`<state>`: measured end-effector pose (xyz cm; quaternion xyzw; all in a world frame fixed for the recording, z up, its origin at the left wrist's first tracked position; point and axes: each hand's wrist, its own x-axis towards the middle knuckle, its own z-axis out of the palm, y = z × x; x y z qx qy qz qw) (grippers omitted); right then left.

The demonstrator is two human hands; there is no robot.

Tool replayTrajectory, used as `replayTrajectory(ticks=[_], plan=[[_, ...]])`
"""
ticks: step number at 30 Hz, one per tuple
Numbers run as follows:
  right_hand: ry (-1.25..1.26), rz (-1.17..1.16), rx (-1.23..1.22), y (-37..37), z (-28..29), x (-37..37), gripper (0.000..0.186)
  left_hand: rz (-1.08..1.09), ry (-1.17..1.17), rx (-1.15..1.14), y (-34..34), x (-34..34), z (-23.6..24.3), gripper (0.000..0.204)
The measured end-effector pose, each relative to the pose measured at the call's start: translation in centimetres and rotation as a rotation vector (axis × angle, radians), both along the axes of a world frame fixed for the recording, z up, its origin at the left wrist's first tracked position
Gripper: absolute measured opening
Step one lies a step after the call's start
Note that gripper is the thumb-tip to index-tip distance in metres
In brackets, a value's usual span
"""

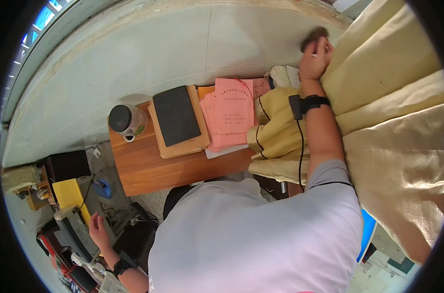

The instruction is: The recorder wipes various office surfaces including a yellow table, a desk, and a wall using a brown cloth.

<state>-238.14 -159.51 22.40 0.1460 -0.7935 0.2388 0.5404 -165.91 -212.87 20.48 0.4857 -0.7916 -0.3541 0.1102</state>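
My right hand (314, 62) is raised at the top right, its fingers closed on a small dark brown wad (314, 39). The wad is against or very near the pale tiled wall (173, 44); motion blur hides its exact kind. Just right of that hand hangs a gold curtain (388, 63), and a bunched part of it (283, 117) lies over the wooden table's right end. Away at the lower left, my left hand (99, 229) is open with its fingers stretched out and nothing in it. Nearest to it is a grey desk device (75, 234).
On the wooden table (139, 171) stand a black-lidded clear jar (136, 128), a black notebook (177, 116) on brown folders, and pink booklets (234, 110). At left are a yellow folder (70, 193), a blue object (102, 188) and loose cables. A black strap (314, 102) with a cable rounds my right forearm.
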Motion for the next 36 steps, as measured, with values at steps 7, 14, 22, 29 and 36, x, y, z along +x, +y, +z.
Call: replayTrajectory(ticks=[7, 14, 22, 29, 36], plan=[[-0.242, -0.217, -0.413, 2.4, -1.3, -2.6, 0.040, 0.004, -0.040, 0.011, 0.4, 0.8, 0.3, 0.027], [0.004, 0.305, 0.347, -7.8, -0.7, 4.8, 0.046, -0.006, -0.013, 0.005, 0.2, 0.9, 0.4, 0.026], [-0.345, -0.267, -0.291, 5.2, -3.6, -4.4, 0.040, 0.006, -0.051, -0.018, -0.2, 3.5, -0.4, 0.026], [-0.117, 0.086, 0.168, -7.1, -4.2, 5.0, 0.045, 0.024, -0.082, 0.021, -1.1, 3.2, -0.6, 0.029], [-0.270, -0.059, 0.009, -3.7, -3.0, 2.7, 0.051, -0.013, -0.061, 0.022, -1.9, -0.3, 0.7, 0.030]])
